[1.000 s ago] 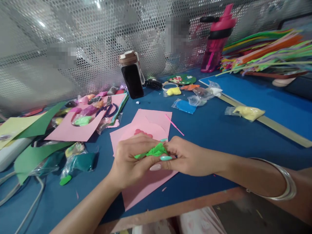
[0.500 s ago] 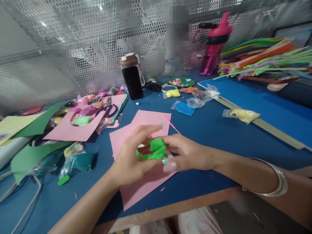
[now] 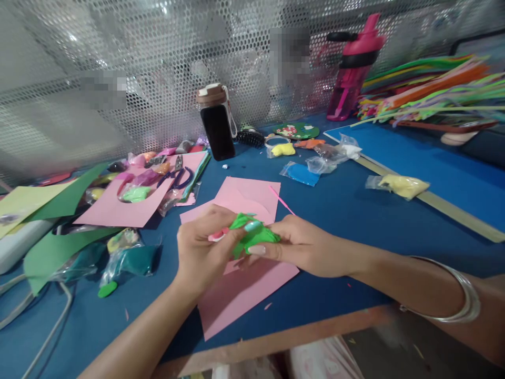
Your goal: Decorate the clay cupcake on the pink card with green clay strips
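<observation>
Green clay (image 3: 262, 237) between both hands (image 3: 203, 242)

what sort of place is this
Probably a craft table, at home or in a workshop; which of these I can't tell. Pink paper lies under the hands, scissors sit among bags of coloured clay, and a bundle of pipe cleaners is at the far right.

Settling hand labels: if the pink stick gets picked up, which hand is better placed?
Right, probably. The right hand is close to the pink stick; the left hand is farther off. Both hands hold the green lump, so the right would first need to let go.
</observation>
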The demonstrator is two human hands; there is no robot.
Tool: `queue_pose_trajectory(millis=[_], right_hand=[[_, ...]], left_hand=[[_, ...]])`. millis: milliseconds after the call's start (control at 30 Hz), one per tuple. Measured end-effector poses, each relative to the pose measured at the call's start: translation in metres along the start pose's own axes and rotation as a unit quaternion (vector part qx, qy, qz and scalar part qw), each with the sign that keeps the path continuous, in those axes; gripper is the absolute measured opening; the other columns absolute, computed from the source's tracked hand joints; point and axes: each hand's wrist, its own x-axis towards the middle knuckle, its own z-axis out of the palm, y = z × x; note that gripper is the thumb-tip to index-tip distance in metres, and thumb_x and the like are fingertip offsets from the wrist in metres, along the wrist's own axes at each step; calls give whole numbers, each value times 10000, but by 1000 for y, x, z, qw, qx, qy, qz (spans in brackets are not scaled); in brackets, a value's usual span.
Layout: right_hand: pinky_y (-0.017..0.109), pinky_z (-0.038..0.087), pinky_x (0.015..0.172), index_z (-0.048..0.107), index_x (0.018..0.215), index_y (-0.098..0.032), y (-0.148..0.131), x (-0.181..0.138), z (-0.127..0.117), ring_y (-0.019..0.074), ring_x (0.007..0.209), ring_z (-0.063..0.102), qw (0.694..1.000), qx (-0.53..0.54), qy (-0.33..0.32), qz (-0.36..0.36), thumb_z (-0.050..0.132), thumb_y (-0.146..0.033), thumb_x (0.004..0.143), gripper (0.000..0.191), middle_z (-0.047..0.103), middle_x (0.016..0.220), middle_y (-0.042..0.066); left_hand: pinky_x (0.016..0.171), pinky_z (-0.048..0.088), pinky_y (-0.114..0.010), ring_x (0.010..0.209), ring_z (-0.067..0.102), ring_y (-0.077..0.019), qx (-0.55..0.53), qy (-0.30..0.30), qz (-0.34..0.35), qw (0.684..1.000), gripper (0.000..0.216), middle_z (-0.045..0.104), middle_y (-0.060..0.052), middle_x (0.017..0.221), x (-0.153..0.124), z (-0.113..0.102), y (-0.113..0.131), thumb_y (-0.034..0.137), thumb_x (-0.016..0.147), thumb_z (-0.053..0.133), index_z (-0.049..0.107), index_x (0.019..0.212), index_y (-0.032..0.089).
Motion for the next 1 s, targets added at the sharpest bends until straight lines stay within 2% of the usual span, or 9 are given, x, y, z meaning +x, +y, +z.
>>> queue_pose_trajectory(millis=[67, 133, 267, 333, 467, 633, 733, 867, 1000], right_hand=[[339, 462, 872, 645, 925, -85, 2, 0, -3, 162, 860, 636, 997, 69, 14, -2, 499, -260, 873, 233, 674, 874, 80], [362, 456, 877, 638, 976, -90, 6, 0, -7, 178, 877, 635, 990, 132, 26, -44, 499, -286, 872, 261, 676, 902, 88], [318, 454, 845, 617, 1019, -113, 6, -2, -9, 172, 899, 601, 985, 147, 28, -89, 488, -471, 853, 415, 634, 995, 85], [289, 464, 795, 600, 1018, -119, 5, -3, -6, 158, 864, 588, 996, 82, 9, -37, 585, -451, 796, 400, 621, 962, 59], [245, 468, 726, 612, 884, -119, 3, -1, 0, 132, 785, 588, 996, -84, 11, -9, 544, -343, 850, 237, 620, 778, 3], [252, 487, 774, 649, 791, -121, 5, 1, -3, 152, 803, 646, 996, -79, 29, -13, 413, -450, 899, 419, 677, 775, 56], [257, 500, 664, 607, 688, -124, 5, 1, -7, 145, 645, 635, 996, -42, 76, -16, 427, -476, 884, 442, 649, 649, 64], [221, 386, 441, 458, 598, -156, 6, 0, -15, 77, 417, 439, 991, 28, 127, -36, 463, -431, 870, 387, 440, 484, -29], [217, 424, 549, 492, 778, -150, 5, 0, -15, 95, 620, 495, 992, -69, 90, -52, 623, -364, 772, 251, 478, 711, -12]], left_hand=[[592, 455, -244, 622, 552, -111, 12, 80, -21, 996, 94, 651, 11, 669, 1, -3, -4, 178, 734, 667, 711, 799, 230], [642, 465, -250, 682, 569, -122, 6, 110, -20, 994, 246, 650, 3, 741, 3, -6, -6, 264, 705, 703, 682, 949, 240], [763, 484, -306, 915, 585, -201, 0, -20, 53, 998, 724, 631, -70, 1017, 5, -4, -7, 383, 614, 760, 474, 1264, 241], [789, 484, -318, 932, 593, -208, 46, -77, 105, 990, 606, 637, -89, 1044, 3, -1, -6, 323, 664, 736, 518, 1221, 228], [616, 492, -273, 663, 614, -152, 116, -82, 219, 965, 205, 683, -56, 751, 0, 3, -3, 230, 775, 629, 656, 973, 185], [475, 429, -207, 488, 541, -97, 180, -120, 200, 956, 77, 623, 6, 530, 4, -1, 3, 165, 787, 607, 681, 810, 168], [490, 445, -206, 497, 560, -97, 187, -70, 193, 961, 53, 646, 7, 558, 6, -9, 3, 180, 768, 637, 688, 778, 190], [542, 481, -228, 554, 611, -120, 224, 51, 122, 966, 96, 702, 7, 672, 9, -21, -1, 218, 768, 639, 709, 831, 239], [775, 521, -301, 870, 649, -192, 148, 14, 107, 983, 255, 695, -51, 977, 9, -16, 2, 328, 774, 637, 669, 1004, 222]])
